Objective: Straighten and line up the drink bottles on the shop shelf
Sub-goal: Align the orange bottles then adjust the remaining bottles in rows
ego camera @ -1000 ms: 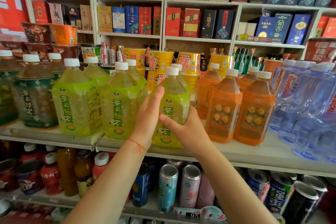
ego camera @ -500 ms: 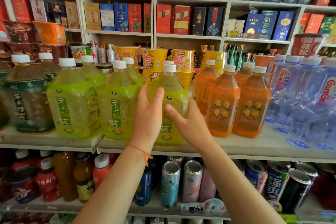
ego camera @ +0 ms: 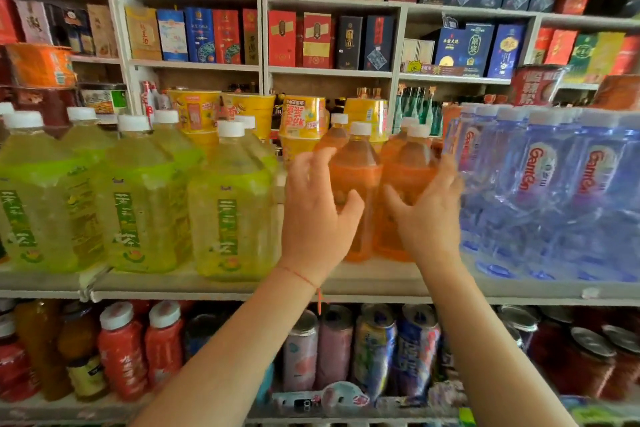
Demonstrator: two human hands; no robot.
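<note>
Shifted rightward off the yellow-green tea bottle (ego camera: pixel 230 204) since a second ago, now framing the two front orange bottles. Left hand (ego camera: pixel 317 215) spread wide, fingers straight and fanned, laid over the left side of the left orange bottle (ego camera: pixel 356 177), thumb across its front; blurred, so actual contact hard to confirm. Right hand (ego camera: pixel 431 211) likewise spread, fingers relaxed along the right flank of the right orange bottle (ego camera: pixel 403 180), thumb pointing in toward the gap between the pair. Nothing pinched or wrapped by either hand.

Both orange bottles upright, touching side by side near the front edge of the middle shelf (ego camera: pixel 381 282), between the tea bottle on the left and the blue water bottles (ego camera: pixel 540 191) on the right. White caps, translucent orange liquid, orange labels mostly hidden behind the hands. More orange bottles just behind, farther back.

Released tea bottle standing upright at the shelf front, roughly level with the other yellow-green bottles to its left. Thin red string around the left wrist (ego camera: pixel 298 276). Cans and red bottles on the lower shelf.
</note>
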